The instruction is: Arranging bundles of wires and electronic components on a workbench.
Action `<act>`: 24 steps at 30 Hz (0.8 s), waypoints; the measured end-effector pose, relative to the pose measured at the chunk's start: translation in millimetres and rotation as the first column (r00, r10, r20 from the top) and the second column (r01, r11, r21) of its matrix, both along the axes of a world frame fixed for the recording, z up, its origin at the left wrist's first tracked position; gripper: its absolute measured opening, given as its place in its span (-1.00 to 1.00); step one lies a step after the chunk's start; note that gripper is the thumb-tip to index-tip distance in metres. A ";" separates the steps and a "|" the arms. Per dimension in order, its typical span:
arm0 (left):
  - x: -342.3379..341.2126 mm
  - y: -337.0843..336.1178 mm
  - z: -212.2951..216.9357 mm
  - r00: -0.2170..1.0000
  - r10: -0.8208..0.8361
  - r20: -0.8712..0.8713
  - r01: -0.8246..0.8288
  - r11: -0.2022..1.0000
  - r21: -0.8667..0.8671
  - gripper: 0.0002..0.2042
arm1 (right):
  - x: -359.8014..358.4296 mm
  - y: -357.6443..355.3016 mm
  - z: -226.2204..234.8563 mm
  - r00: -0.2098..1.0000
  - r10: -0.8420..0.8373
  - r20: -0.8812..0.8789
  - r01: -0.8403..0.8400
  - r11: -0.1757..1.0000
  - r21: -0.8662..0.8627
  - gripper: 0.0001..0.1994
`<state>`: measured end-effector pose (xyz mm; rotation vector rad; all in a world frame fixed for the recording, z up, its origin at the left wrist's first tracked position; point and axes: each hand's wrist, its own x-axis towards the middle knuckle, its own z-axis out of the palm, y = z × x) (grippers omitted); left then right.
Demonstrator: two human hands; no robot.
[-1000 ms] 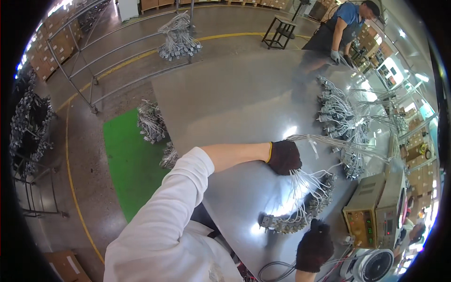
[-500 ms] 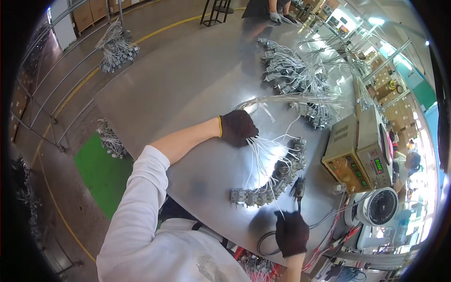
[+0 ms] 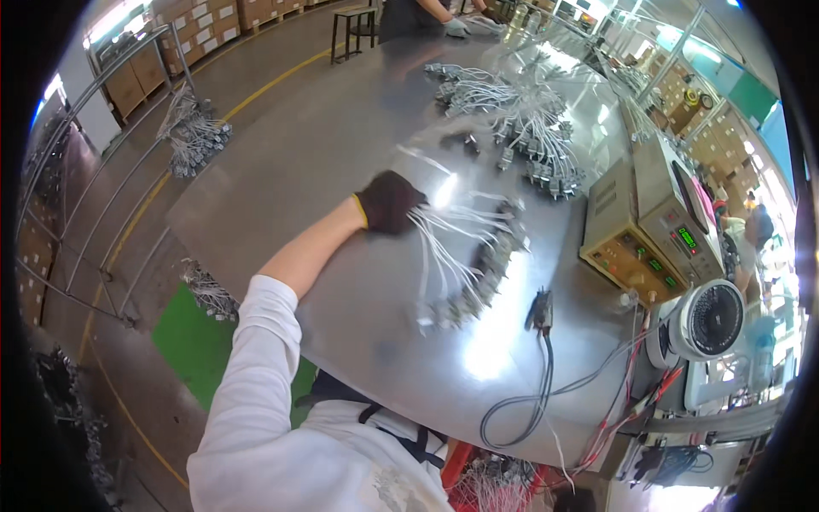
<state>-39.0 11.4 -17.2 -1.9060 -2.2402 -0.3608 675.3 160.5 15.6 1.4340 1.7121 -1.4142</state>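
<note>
My left hand [image 3: 391,203], in a dark glove with a yellow cuff, is closed round the gathered ends of a bundle of white wires [image 3: 448,230]. The grey metal connectors [image 3: 490,273] at their other ends fan out in a curved row over the metal table, blurred. A dark shape at the lower edge, beside a red bin [image 3: 456,465], seems to be my gloved right hand [image 3: 568,498]; its fingers are hidden. One loose white wire [image 3: 559,448] hangs over the table edge toward it. A black test plug [image 3: 541,311] on a looped grey cable lies right of the bundle.
Two stacked test instruments [image 3: 648,239] with green displays stand at the right, beside a round fan-like device [image 3: 715,319]. More wired connectors [image 3: 520,111] are heaped at the far side. Across the table, a person's gloved hand [image 3: 456,28] works. Metal rails [image 3: 85,154] run at the left.
My left hand has shifted left with the wire bundle, and the connectors have swung along. My right hand has dropped from beside the plug to the lower edge, by the red bin.
</note>
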 end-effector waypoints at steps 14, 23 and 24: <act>-36.8 2.1 -28.7 0.963 0.224 -0.152 -0.220 0.974 0.045 -0.67 | 127.1 -63.1 -101.1 0.973 -0.229 0.025 0.176 0.808 0.563 -0.64; -48.0 -1.4 -34.1 0.936 0.289 -0.201 -0.296 0.955 -0.005 -0.64 | 158.9 -110.1 -157.7 0.447 -0.650 -0.614 0.874 0.172 0.454 -0.58; -49.2 -2.8 -35.6 0.934 0.293 -0.207 -0.299 0.954 -0.001 -0.64 | 159.5 -118.2 -173.0 0.562 -0.584 -0.586 0.791 0.173 0.586 -0.50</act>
